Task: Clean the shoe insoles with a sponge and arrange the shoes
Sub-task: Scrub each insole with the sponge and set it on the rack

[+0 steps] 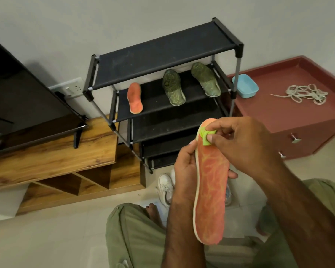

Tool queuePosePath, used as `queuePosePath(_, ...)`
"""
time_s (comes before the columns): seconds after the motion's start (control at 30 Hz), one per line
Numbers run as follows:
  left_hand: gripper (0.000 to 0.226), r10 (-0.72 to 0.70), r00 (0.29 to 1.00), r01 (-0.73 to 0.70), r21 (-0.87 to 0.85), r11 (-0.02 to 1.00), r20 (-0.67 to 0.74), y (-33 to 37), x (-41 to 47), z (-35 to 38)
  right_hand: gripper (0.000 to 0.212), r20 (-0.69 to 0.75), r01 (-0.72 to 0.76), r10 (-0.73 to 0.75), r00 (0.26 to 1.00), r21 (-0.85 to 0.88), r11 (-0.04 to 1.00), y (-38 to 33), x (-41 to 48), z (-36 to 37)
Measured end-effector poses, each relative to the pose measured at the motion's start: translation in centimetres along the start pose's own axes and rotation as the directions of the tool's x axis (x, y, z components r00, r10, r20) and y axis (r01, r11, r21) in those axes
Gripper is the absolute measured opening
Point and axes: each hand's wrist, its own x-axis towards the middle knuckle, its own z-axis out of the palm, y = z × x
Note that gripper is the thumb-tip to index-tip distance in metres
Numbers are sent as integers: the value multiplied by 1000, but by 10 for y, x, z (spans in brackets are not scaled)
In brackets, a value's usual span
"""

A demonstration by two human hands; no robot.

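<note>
My left hand (184, 171) grips a long orange insole (211, 190) by its edges, holding it upright in front of me. My right hand (240, 140) pinches a small green sponge (206, 137) and presses it on the insole's upper end. A second orange insole (134, 98) lies on the second shelf of the black shoe rack (162, 53), beside two green insoles (172, 87) (206, 79). A white shoe (165, 187) stands on the floor below the rack; another is mostly hidden behind the insole.
A light blue tub (245, 88) and a heap of white laces (306, 93) lie on the red cabinet (278, 120) to the right. A wooden TV unit (56, 157) with a black screen (17, 101) stands at the left. My knees frame the tiled floor below.
</note>
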Motion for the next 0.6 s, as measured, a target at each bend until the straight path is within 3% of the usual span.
queuePosePath(0.2, 57, 41, 999, -41, -2, 999, -29, 7, -2, 2, 15, -48, 26, -25, 999, 16, 1000, -4, 5, 1)
queuePosePath(0.27, 60, 49, 995, -45, 53, 998, -90, 2, 1, -1, 15, 1, 55, -55, 998, -4, 998, -4, 3, 2)
queuePosePath(0.37, 66, 45, 999, -43, 71, 997, -20, -2, 4, -8, 14, 121, 73, -71, 990, -13, 997, -4, 1, 1)
queuePosePath(0.43, 61, 16, 999, -18, 39, 999, 49, -2, 3, -12, 14, 47, 43, -42, 998, -23, 999, -1, 7, -2)
queuePosePath(0.5, 64, 14, 1000, -15, 29, 999, 28, -5, 4, -13, 14, -49, 10, -11, 999, -8, 1000, 0, 12, -3)
queuePosePath(0.6, 57, 49, 999, -50, 47, 998, 9, -3, 1, -5, 15, 18, 42, -42, 999, -3, 999, 0, 11, 0)
